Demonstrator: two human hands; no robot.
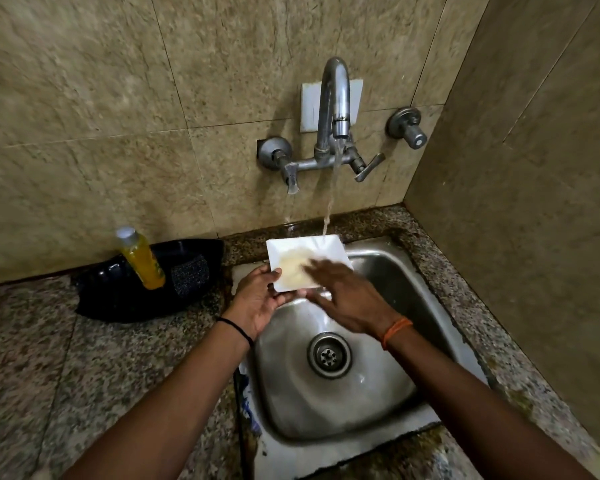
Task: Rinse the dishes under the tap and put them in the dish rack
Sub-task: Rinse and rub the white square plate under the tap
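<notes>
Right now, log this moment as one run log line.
step: rinsing | left hand: holds square white plate | right hand: rubs plate | tap: running | dish rack: not visible

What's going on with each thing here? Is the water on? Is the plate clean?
tap: on, water running
white square plate: soapy, held under the stream
left hand: grips the plate's edge
right hand: flat, rubbing the plate
sink: wet, drain open
yellow bottle: capped, leaning in a black tray

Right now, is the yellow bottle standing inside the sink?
No, the yellow bottle leans in the black tray on the counter, left of the sink.
</notes>
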